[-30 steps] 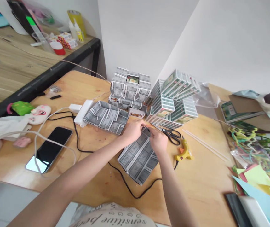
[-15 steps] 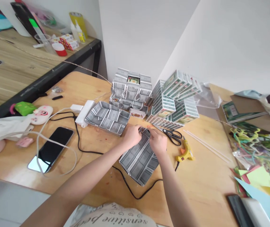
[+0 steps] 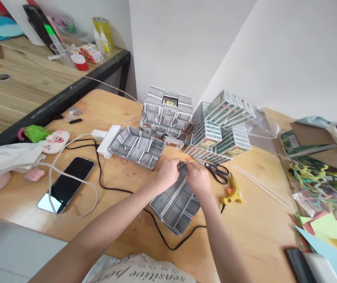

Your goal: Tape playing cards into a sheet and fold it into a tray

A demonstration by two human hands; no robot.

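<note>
A shallow tray made of grey-patterned playing cards lies on the table in front of me. At its far edge, my left hand pinches the left part of the rim. Close beside it, my right hand has its fingers closed on the same rim from the right. The fingertips of both hands are partly hidden. A second card tray sits behind and to the left, and a larger card-covered box stands behind that. Black-handled scissors and a yellow glue gun lie right of my right hand.
Stacked card boxes stand at the back right. Clear glue sticks lie right of the scissors. On the left are a phone, a white power strip and loose cables. Coloured paper and craft wires crowd the right edge.
The view has shifted slightly, so everything sits a little further right. Both hands stay at the tray's far edge, with their fingers only slightly repositioned.
</note>
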